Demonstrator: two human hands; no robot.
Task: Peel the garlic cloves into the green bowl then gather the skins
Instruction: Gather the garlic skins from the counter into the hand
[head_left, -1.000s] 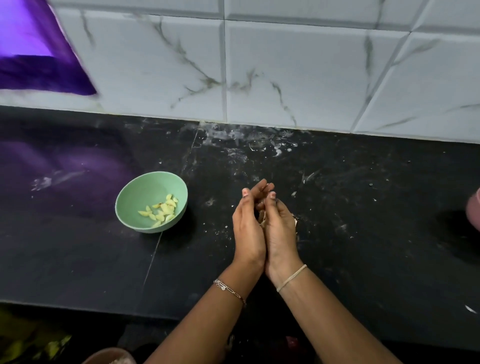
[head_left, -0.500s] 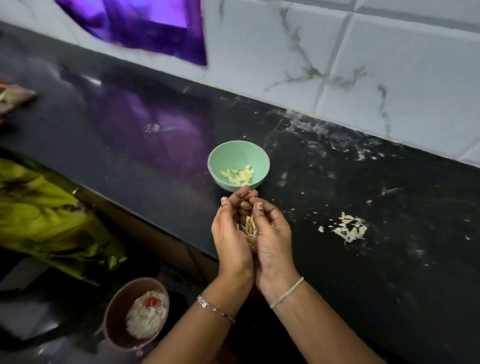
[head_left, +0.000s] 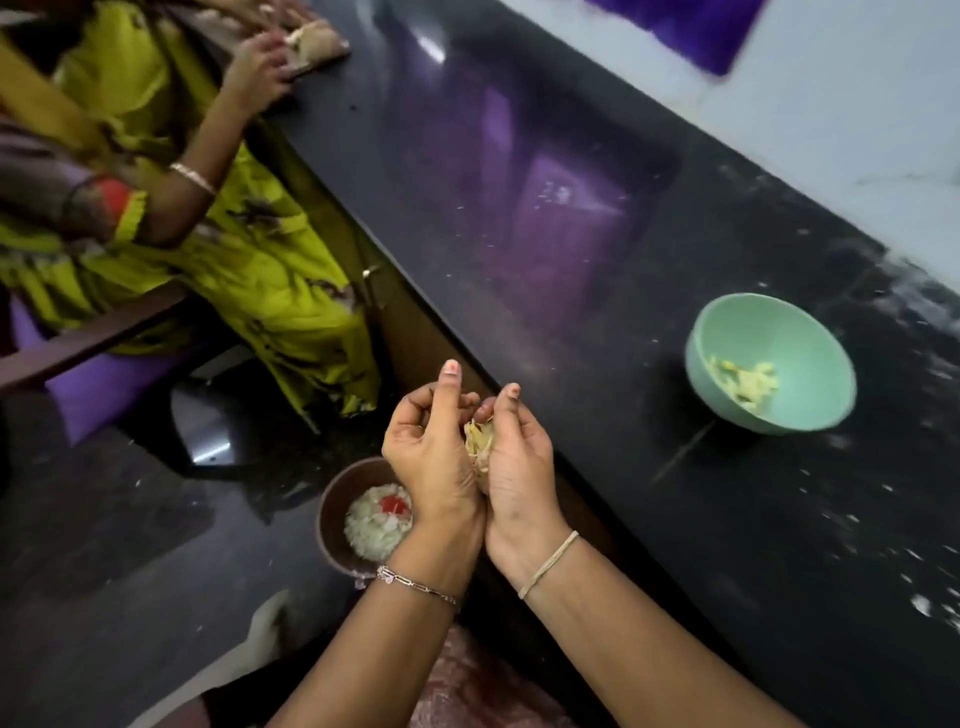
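while our left hand (head_left: 431, 457) and right hand (head_left: 517, 467), fingers curled, clasp garlic skins (head_left: 478, 441), green bowl (head_left: 815, 343) sits 2 o'clock.

A home kitchen, with food being prepared at the counter
A long black stone counter (head_left: 571, 156) runs along a pale wall (head_left: 857, 130), and on it stands a green bowl (head_left: 815, 348) of peeled garlic cloves (head_left: 745, 382). On the dark floor (head_left: 130, 571) beside it sits a brown pot (head_left: 332, 519) of chopped scraps (head_left: 376, 525). A left hand (head_left: 431, 457) and right hand (head_left: 519, 457) cup garlic skins (head_left: 478, 439), while a second person (head_left: 234, 234) in a yellow-green garment works further along
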